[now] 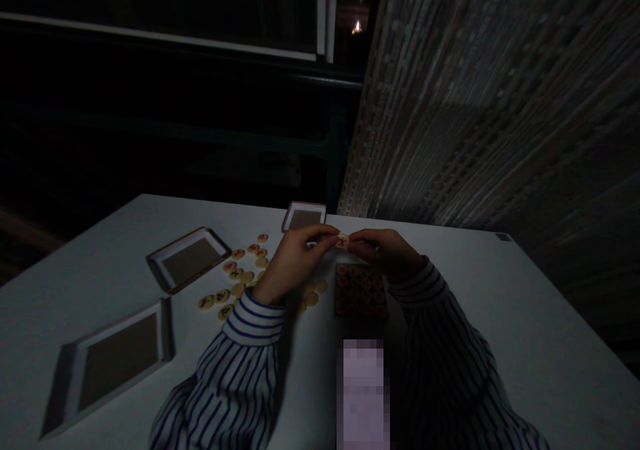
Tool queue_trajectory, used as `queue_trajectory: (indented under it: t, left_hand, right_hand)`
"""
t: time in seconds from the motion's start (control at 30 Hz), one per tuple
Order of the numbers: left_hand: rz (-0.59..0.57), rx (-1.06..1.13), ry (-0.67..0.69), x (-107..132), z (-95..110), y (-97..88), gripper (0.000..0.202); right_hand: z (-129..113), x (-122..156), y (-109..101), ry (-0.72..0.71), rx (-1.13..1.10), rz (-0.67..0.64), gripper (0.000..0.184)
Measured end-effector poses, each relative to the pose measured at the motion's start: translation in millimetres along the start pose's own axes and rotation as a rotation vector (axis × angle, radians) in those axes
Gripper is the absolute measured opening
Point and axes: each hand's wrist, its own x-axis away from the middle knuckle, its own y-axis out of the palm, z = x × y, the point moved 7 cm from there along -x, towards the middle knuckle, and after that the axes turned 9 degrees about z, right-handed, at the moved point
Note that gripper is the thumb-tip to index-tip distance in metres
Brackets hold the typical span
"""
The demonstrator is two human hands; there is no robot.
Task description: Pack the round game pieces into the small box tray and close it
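Between the fingertips of both hands is a round xiangqi piece [343, 241] with a red character on its face. My left hand [305, 250] pinches it from the left, while my right hand [384, 250] grips its right edge. Just below the right hand sits a dark square box [361, 291] filled with rows of round pieces. Loose pale pieces [239, 290] lie scattered left of and beneath my left forearm, some with red or black characters, others showing plain faces. The forearm hides part of this group.
An open shallow box part [197, 258] lies at left, a larger one [107, 363] at front left, and a smaller one [305, 215] at the far edge of the white table [500, 317]. A strand curtain [450, 90] hangs behind at right. A pixelated patch covers the front middle.
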Motion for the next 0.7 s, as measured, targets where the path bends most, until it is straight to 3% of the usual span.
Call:
queue_trajectory:
  t: [0.7]
  left_hand:
    - [-0.036,-0.020,0.013,0.4,2.3,2.5,0.028]
  right_hand:
    - [3.8,1.0,2.2,0.003,0.030,-0.005,0.021]
